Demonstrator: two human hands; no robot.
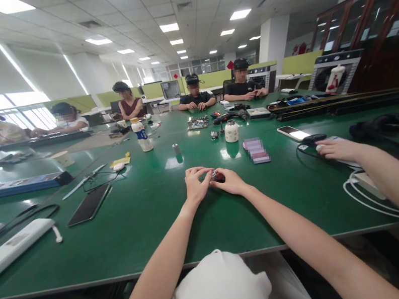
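Your left hand [197,184] and right hand [231,182] both pinch the small dark part [218,177], fingers curled close. You look mid-work, but the part is too small to judge what's done.

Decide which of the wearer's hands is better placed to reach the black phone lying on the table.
Probably the left hand: the black phone lies on its side, while the right hand would have to cross over. Both hold a small dark object.

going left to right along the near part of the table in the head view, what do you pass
white power strip → black phone lying flat → left hand → small dark red thing pinched between both hands → right hand → co-worker's hand
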